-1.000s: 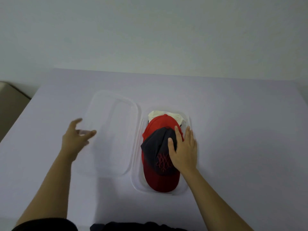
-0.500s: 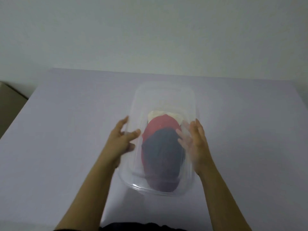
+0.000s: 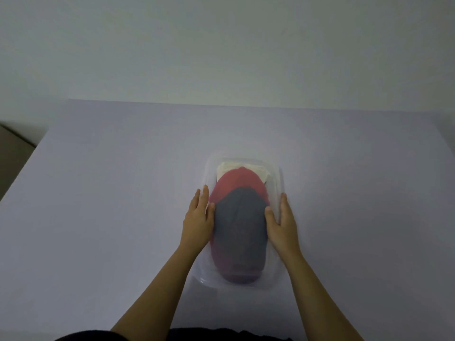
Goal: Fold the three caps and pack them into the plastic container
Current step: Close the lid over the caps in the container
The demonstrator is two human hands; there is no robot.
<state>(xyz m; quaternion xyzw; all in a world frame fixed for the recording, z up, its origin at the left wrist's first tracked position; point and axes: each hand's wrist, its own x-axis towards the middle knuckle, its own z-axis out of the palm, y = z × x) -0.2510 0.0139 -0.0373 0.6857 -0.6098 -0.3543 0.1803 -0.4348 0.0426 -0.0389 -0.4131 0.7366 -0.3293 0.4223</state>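
Sitting near the tabletop's centre, the clear rectangular plastic container (image 3: 277,279) holds three soft fabric caps (image 3: 240,217), cream, red and dark grey, under its translucent plastic lid (image 3: 242,161). The flexible lid looks slippery; press along its rims. Left hand (image 3: 197,217) and right hand (image 3: 283,223) lie flat, fingers extended, on the long edges. Cap folds are blurred.

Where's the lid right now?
In the head view the clear lid sits on top of the plastic container at table centre, over the caps, with the left hand and right hand pressing its long sides.
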